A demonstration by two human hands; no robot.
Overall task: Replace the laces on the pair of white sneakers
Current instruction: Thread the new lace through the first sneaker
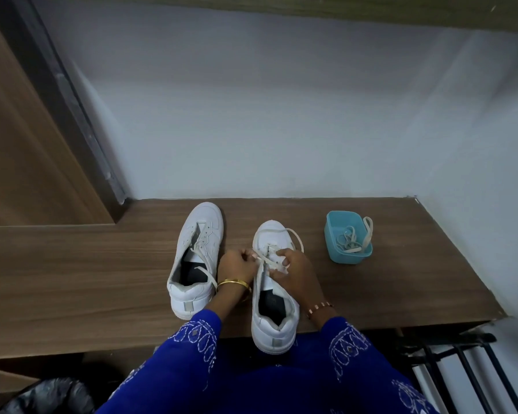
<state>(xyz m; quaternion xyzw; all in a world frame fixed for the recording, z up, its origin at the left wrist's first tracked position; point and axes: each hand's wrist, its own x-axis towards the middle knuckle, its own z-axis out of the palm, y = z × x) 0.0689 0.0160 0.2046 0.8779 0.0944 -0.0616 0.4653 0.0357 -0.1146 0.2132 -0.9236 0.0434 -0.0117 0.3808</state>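
While lace (293, 236) is flat, limp, light: pinch near tip, feed through eyelets. Right sneaker (274, 289) at counter (87, 279) front edge, heel overhanging; left hand (237, 261) and right hand (293, 262) fingers each pinching lace over tongue. Left sneaker (196, 258) just beside, partly unlaced. Blue tub (349, 255) with loose laces, right. Wood-grain surface; pale wall behind.
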